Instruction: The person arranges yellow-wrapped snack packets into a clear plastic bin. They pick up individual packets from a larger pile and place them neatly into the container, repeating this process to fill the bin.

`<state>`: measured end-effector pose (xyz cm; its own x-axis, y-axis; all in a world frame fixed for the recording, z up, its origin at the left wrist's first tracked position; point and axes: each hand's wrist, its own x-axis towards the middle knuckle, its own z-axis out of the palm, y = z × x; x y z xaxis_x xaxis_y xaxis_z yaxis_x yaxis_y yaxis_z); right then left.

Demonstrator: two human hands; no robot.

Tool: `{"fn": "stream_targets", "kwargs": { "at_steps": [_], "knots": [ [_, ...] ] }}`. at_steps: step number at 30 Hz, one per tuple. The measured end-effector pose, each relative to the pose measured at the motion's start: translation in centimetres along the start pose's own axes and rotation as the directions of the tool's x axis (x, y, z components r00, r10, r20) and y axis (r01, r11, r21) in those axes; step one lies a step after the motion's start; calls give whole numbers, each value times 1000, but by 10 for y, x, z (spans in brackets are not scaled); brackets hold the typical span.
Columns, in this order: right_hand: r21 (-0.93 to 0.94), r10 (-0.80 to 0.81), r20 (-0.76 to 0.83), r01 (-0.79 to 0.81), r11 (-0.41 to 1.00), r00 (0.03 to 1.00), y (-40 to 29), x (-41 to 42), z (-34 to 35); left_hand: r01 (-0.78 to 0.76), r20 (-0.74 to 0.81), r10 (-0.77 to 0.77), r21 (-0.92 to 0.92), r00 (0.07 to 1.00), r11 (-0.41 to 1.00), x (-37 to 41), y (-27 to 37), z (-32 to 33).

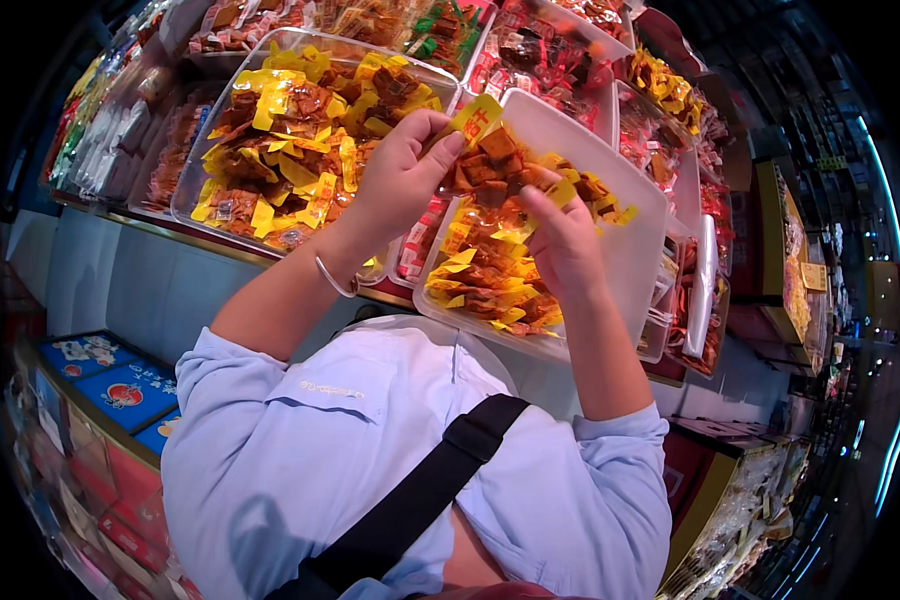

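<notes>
A clear snack packet [493, 159] with yellow ends and reddish-brown cubes inside is stretched between my hands. My left hand [399, 174] pinches its upper yellow end between thumb and fingers. At the other end, my right hand [568, 236] grips the packet with thumb and fingertips. Below them is a translucent plastic bin [615, 255]. Similar yellow-ended packets [487, 289] stand in rows along its near left side, and a few more lie toward its far side. To the left, a second clear bin [187, 176] is heaped with loose packets of the same kind [285, 161].
Behind are more bins of red-wrapped snacks [532, 71]. A roll of clear plastic bags [699, 296] stands at the right. White packages [112, 150] line the far left. Blue printed boxes [124, 390] sit on a lower shelf at left, and another display [735, 487] is at lower right.
</notes>
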<state>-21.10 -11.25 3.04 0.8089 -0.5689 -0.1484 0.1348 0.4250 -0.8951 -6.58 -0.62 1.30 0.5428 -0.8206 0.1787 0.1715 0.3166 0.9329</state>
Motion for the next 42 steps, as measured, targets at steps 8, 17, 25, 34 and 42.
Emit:
{"fn": "stream_targets", "kwargs": {
  "at_steps": [8, 17, 25, 34, 42],
  "knots": [
    [-534, -11, 99, 62, 843, 995, -28, -17, -50, -280, 456, 12, 526, 890, 803, 8, -7, 33],
    [-935, -170, 81, 16, -354, 982, -71, 21, -163, -703, 743, -278, 668, 609, 244, 59, -72, 103],
    [-925, -227, 181, 87, -370, 957, -50, 48, -181, -635, 637, -197, 768, 745, 86, 87, -119, 101],
    [-966, -353, 167, 81, -244, 921, -47, 54, -191, -585, 578, -291, 808, 762, 72, 102, -113, 118],
    [-969, -401, 224, 159, -191, 888, -47, 56, -193, -589, 607, -217, 794, 764, 148, 106, -128, 104]
  ]
}}
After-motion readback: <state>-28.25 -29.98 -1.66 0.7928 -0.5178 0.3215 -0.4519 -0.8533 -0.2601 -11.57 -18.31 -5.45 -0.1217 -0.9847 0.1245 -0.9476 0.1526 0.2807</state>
